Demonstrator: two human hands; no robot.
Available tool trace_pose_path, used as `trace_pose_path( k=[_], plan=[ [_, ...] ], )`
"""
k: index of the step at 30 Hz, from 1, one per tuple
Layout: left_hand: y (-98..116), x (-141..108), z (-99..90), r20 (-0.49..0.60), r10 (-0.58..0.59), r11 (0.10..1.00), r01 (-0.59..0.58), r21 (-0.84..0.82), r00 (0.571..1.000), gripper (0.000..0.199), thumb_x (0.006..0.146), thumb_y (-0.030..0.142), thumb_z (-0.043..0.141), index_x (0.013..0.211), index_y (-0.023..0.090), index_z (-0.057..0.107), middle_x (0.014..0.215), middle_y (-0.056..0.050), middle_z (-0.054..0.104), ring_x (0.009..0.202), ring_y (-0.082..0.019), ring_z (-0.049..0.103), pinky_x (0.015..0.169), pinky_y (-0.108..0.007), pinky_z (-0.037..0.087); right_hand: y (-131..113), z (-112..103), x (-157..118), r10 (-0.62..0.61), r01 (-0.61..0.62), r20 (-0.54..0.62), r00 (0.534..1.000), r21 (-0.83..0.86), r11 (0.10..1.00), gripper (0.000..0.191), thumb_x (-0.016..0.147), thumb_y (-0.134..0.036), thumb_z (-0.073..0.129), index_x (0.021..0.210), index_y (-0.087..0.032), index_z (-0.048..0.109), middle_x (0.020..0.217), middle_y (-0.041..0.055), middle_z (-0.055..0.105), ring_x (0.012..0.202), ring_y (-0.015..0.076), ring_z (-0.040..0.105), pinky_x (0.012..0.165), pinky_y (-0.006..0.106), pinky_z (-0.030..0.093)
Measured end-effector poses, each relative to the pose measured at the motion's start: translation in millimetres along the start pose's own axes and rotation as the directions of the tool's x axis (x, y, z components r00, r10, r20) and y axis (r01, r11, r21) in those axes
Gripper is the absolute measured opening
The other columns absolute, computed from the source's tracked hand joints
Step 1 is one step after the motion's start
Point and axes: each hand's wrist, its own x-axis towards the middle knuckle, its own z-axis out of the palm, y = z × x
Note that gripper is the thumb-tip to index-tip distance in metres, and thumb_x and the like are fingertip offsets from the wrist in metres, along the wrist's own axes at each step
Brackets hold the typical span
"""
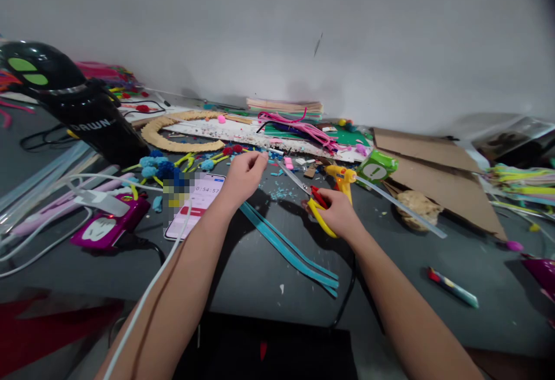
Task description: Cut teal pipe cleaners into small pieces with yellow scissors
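My right hand [337, 213] is closed round the yellow and red handles of a pair of scissors [298, 181]. Their blades point up and left toward my left hand [248, 179], whose fingers are pinched together. Whatever the left fingers hold, if anything, is hidden or too small to name. Small blue clippings [281, 190] are scattered on the grey table below the blades. Several long, fuzzy blue pipe cleaners [291, 250] lie between my forearms. Beside my left wrist rests a phone [197, 206] with a timer on its screen.
Just past my right hand stands a yellow glue gun [342, 175] with a clear glue stick. Cardboard [451, 189] lies at right, near a marker-like tube [453, 287]. A black bottle [82, 108] and purple power block [110, 224] are at left. A white cable [145, 305] crosses my left forearm.
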Motion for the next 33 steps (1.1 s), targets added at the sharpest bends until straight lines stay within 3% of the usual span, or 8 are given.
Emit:
trace_pose_path(
  k=[29,33],
  plan=[
    [5.8,-1.2,-0.5,0.006,-0.004,0.998,0.003,0.057,1.0,0.041,0.091,0.044,0.049,0.059,0.018,0.046,0.054,0.003,0.036,0.053,-0.011,0.033,0.051,-0.028,0.024,3.6,1.1,1.7,-0.022,0.022,0.003,1.0,-0.039,0.999,0.024,0.072,-0.034,0.062,0.059,-0.018,0.05,0.055,-0.0028,0.042,0.057,0.0118,0.037,0.053,0.025,0.027],
    [4.3,-1.1,-0.1,0.003,-0.002,0.999,0.002,0.051,1.0,0.041,0.091,0.044,0.049,0.059,0.018,0.046,0.055,0.003,0.036,0.053,-0.011,0.034,0.051,-0.027,0.024,0.5,0.7,0.9,-0.004,0.004,-0.018,1.0,-0.018,1.0,0.029,0.072,-0.04,0.063,0.059,-0.018,0.048,0.055,-0.0028,0.041,0.057,0.0118,0.037,0.052,0.025,0.026]
  ],
)
